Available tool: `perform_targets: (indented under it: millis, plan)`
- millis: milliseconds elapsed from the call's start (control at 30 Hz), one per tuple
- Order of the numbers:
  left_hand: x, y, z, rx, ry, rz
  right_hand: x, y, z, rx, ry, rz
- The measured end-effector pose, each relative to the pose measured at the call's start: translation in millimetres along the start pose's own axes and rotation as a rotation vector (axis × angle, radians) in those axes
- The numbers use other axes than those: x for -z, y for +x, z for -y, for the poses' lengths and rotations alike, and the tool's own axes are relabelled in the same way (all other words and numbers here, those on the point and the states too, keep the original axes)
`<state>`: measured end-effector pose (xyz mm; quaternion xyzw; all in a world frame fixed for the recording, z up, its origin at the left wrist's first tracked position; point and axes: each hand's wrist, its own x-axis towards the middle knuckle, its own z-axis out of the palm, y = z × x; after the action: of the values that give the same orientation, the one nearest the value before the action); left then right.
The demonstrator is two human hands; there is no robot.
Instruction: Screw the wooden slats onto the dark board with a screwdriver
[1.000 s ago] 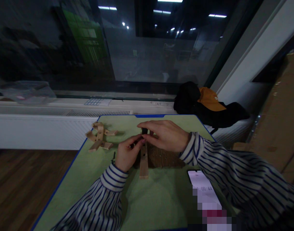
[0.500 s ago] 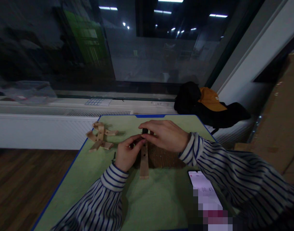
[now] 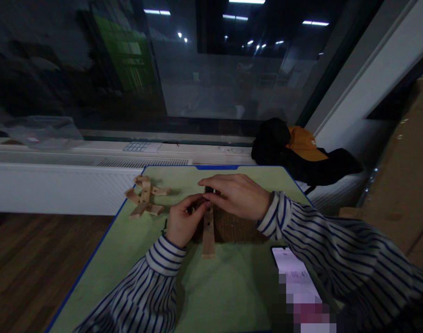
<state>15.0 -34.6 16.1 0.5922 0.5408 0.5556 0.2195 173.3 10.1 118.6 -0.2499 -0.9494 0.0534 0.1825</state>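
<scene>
Room: a green-topped desk (image 3: pixel 128 268) with a blue edge is set against a low radiator (image 3: pixel 58 185) under a dark window.
Wooden strip (image 3: pixel 208 238): laid lengthwise between both sets of fingers, far end under the fingertips, near end free on the desk; holes are seen along it.
Small dark piece (image 3: pixel 208 189): stood at the strip's far end, directly under the right fingertips.
Left hand (image 3: pixel 181 222): fingers closed in a pinch against the strip's left edge.
Right hand (image 3: pixel 237 196): arched over the far end, fingertips closed on the small dark piece.
Step in hand: the dark piece is judged to be mid-fitting into the strip.
Next move: the strip must be held steady and the piece kept square to its hole.
Dark board (image 3: pixel 235 229): under the strip, below the right palm.
Loose wooden pieces (image 3: pixel 145 201): well left of the left fingers.
Phone (image 3: pixel 292 273): near the right sleeve, screen lit.
Bag and orange cap (image 3: pixel 301 148): beyond the right fingers, off the desk.
In the way: nothing is seen between the fingers and the strip; dim light hides fine detail.
</scene>
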Motion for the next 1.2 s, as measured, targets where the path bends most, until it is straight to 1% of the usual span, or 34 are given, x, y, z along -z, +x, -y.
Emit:
perform_targets:
  millis: [400,600,967,1200]
  plan:
    - [0.7,-0.2,1.5,0.030,-0.005,0.027,-1.2,-0.1,1.1,0.016,0.014,0.003]
    - [0.8,0.4,-0.1,0.023,0.001,0.003,-1.7,0.7,1.1,0.010,0.002,-0.001]
    - [0.6,0.8,0.7,0.025,-0.022,0.014,-0.6,-0.2,1.0,0.003,0.010,-0.004]
    - [0.4,-0.2,0.4,0.013,-0.020,-0.001,-0.9,1.0,0.0,-0.023,0.007,-0.004]
